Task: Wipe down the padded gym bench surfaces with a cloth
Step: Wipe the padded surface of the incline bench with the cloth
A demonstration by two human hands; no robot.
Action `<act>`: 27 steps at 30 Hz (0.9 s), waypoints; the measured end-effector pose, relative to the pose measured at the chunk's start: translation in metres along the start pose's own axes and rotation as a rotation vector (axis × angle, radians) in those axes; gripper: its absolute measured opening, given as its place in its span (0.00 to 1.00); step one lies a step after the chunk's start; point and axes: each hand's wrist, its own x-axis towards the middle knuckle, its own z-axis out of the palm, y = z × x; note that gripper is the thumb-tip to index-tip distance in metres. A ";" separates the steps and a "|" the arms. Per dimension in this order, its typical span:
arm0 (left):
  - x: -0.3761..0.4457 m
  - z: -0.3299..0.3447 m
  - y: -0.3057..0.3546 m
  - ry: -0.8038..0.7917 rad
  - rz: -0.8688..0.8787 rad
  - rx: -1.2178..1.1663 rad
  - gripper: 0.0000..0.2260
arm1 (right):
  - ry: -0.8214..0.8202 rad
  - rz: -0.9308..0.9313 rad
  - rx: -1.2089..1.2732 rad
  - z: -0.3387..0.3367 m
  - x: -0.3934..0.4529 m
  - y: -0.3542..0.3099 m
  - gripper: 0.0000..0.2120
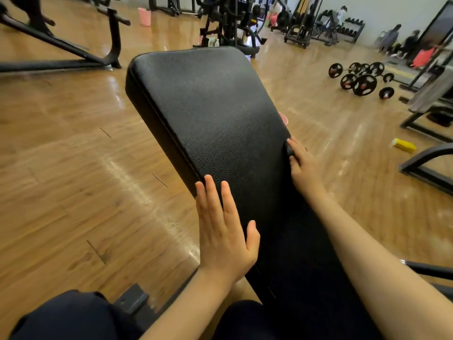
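Glossy wooden floor lies open beside the black padded leather bench; left hand flat, fingers straight, on its near-left edge, right hand curled over its right edge

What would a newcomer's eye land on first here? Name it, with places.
The big black padded bench fills the centre, tilting away from the viewer. The left hand lies flat on its near left edge, while the right hand curls over its right edge; no cloth shows. Barbells lie on the wooden floor at far right.

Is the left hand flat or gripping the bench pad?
Flat: the left hand lies with straight fingers on the bench pad near its left edge.
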 end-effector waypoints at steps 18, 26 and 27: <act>0.002 0.001 0.001 0.033 0.020 0.036 0.36 | 0.015 -0.132 0.061 0.024 0.104 -0.067 0.23; 0.005 0.000 0.000 0.025 0.009 0.036 0.34 | -0.067 -0.094 -0.055 0.023 0.151 -0.115 0.16; 0.005 0.000 0.001 0.023 0.008 0.034 0.34 | -0.062 -0.105 -0.087 0.024 0.159 -0.121 0.14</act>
